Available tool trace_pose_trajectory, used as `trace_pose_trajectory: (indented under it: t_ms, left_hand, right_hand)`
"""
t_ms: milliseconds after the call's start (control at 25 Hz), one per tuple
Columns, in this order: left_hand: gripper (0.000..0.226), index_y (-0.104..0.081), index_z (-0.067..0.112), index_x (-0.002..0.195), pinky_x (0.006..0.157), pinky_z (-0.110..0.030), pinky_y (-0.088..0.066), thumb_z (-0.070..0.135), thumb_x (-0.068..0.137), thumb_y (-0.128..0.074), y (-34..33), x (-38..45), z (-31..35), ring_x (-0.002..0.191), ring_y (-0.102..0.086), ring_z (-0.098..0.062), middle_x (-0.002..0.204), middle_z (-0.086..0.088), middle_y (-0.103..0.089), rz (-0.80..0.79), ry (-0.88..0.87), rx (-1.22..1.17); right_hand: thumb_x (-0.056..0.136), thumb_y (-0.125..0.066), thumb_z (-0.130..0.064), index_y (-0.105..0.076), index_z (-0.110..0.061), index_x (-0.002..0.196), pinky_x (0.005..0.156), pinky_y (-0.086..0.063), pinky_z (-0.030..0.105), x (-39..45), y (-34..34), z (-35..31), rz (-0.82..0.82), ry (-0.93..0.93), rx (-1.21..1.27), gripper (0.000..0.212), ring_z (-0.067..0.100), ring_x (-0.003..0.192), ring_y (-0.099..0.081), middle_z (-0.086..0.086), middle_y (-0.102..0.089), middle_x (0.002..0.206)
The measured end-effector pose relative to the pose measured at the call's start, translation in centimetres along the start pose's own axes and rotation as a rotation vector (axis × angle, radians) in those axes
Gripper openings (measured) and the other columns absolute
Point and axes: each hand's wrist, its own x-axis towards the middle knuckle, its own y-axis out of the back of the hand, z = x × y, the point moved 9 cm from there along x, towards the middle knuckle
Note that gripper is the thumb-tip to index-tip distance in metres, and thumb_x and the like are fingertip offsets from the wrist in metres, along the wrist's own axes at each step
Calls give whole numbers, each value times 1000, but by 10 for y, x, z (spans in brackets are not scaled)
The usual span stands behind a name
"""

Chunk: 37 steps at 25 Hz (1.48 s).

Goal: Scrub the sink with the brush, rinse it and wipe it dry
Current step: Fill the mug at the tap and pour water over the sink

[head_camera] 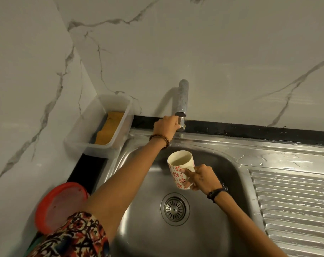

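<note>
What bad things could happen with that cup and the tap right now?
1. The white mug with red flowers already holds water, and the right hand grips it over the steel sink basin; tipping it could spill.
2. The left hand is on the chrome tap; opening it hard might splash the marble wall.
3. The ribbed steel draining board looks wet, so a mug put there may slide.

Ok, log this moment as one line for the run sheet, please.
phase: rinse | left hand: grips tap handle | right hand: holds floral mug over sink | draining board: wet
</note>
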Motion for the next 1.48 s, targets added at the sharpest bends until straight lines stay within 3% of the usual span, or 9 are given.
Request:
trace_pose_trajectory:
  t_ms: [240,360,480,640,840,1000,1080,1240,1480]
  left_hand:
    - [27,-62,9,109,92,-38,-42,10,96,-39,-52,-162,-101,107,-60,-29,113,-11,-65,-422,175,481]
    - [33,-58,14,119,114,-46,-16,7,96,-35,-61,-242,-137,124,-49,-25,126,-7,-59,-607,223,692]
    - [33,-57,13,121,117,-42,-1,6,94,-38,-62,-283,-152,142,-20,-19,144,-10,-43,-622,215,674]
    - [32,-57,10,120,117,-34,-6,3,95,-38,-54,-296,-157,138,-29,-20,150,-11,-31,-522,233,618]
    - [29,-58,9,114,119,-39,-3,2,93,-39,-52,-287,-146,133,-38,-22,135,-13,-50,-548,162,689]
    - [23,-60,14,103,89,-25,-40,15,98,-38,-17,-246,-114,96,-62,-18,106,-2,-66,-228,185,457]
    - [25,-63,15,106,73,-25,-40,23,98,-41,-4,-216,-99,94,-63,-19,104,-2,-67,-100,221,193]
    - [22,-63,11,102,74,-24,-45,26,95,-49,1,-134,-66,88,-61,-18,94,-5,-66,15,197,-227]
    - [40,-51,4,122,75,-30,-48,33,95,-49,-8,-17,-11,93,-63,-25,103,-14,-65,21,88,-229]
  right_hand:
    - [91,-51,-39,-62,-5,109,84,-54,38,15,-28,5,-194,-10,-699,40,31,97,-65,15,-66,109]
    - [94,-45,-35,-56,-5,118,91,-46,35,27,-70,-50,-215,190,-918,40,30,114,-57,15,-60,123]
    - [96,-42,-30,-53,-7,123,95,-44,34,8,-140,-103,-306,470,-1157,38,27,121,-54,11,-57,128]
    - [99,-38,-32,-55,-7,120,73,-45,29,-68,-205,-120,-605,762,-1324,37,24,103,-62,8,-64,115]
    - [91,-56,-23,-62,2,114,64,-49,29,-96,-161,-68,-942,241,-1413,34,23,77,-69,8,-70,89]
    - [92,-53,-19,-61,1,113,65,-49,25,-64,-84,-62,-674,107,-1225,30,23,94,-70,9,-71,98]
    - [93,-50,-25,-59,-4,114,75,-50,28,-44,-44,-68,-409,170,-1097,31,25,102,-66,10,-67,110]
    - [91,-52,-36,-61,-1,107,84,-54,39,-14,-1,-42,-77,63,-579,39,32,96,-65,16,-67,106]
    - [90,-57,-31,-66,8,90,63,-59,41,-6,16,-27,71,48,6,39,33,70,-70,21,-71,85]
